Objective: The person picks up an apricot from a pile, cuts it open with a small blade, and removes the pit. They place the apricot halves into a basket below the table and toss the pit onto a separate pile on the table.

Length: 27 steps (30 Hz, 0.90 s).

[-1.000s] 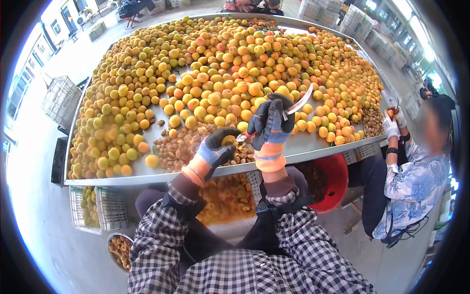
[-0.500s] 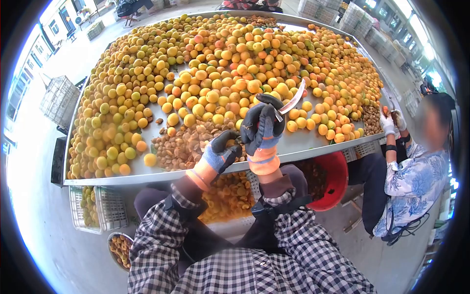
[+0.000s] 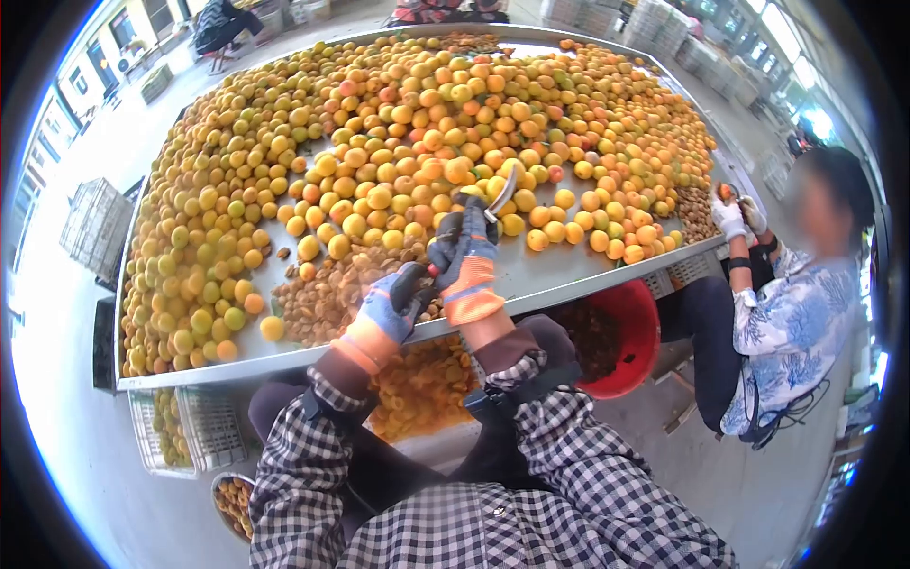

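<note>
Gloved in black, blue and orange, my right hand (image 3: pixel 464 251) grips a knife (image 3: pixel 503 194) whose curved blade points up and away over the table. Close beside it, my left hand (image 3: pixel 391 302) is closed, fingertips near the right hand. A small reddish bit shows between the two hands, too covered to name. Both hands are above the near edge of a metal table (image 3: pixel 531 284). Just behind my left hand lies a pile of brown pits (image 3: pixel 327 294). Heaped apricots (image 3: pixel 379 196) cover much of the table beyond.
Below the table edge, between my knees, a crate holds apricot pieces (image 3: pixel 422 394). A red tub (image 3: pixel 645 346) with dark contents stands to its right. At the left are a white crate (image 3: pixel 204 431) and a bowl (image 3: pixel 232 503). A co-worker (image 3: pixel 796 313) sits at right, gloved hands over the table.
The view has shifted a little. My right hand and the knife have turned, so the blade points more upright. Both hands remain close together and closed.
</note>
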### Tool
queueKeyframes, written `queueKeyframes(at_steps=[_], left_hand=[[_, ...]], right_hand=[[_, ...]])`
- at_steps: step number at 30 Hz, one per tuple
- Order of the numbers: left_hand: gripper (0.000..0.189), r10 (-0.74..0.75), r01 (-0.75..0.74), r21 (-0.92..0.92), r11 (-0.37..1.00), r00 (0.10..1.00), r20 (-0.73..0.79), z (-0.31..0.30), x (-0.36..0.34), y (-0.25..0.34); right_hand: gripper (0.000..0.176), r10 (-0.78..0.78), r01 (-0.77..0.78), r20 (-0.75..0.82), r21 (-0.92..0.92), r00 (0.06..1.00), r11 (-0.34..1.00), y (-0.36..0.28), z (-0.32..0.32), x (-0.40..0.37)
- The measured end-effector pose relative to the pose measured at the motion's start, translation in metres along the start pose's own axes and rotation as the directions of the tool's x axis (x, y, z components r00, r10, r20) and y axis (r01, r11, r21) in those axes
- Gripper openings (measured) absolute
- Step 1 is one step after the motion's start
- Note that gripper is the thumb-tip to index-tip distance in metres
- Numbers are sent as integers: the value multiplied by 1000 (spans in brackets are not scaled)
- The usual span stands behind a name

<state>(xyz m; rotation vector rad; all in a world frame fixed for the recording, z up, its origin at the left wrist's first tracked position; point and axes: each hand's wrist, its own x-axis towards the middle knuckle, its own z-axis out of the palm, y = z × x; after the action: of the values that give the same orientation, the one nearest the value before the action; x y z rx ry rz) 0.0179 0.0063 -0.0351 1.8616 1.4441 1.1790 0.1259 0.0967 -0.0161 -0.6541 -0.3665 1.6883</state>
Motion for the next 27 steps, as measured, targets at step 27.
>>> queueKeyframes(at_steps=[27], left_hand=[[15, -146, 157, -127, 979, 985, 93, -24, 0, -14]], right_hand=[[39, -367, 180, 377, -864, 850, -470, -160, -96, 107]])
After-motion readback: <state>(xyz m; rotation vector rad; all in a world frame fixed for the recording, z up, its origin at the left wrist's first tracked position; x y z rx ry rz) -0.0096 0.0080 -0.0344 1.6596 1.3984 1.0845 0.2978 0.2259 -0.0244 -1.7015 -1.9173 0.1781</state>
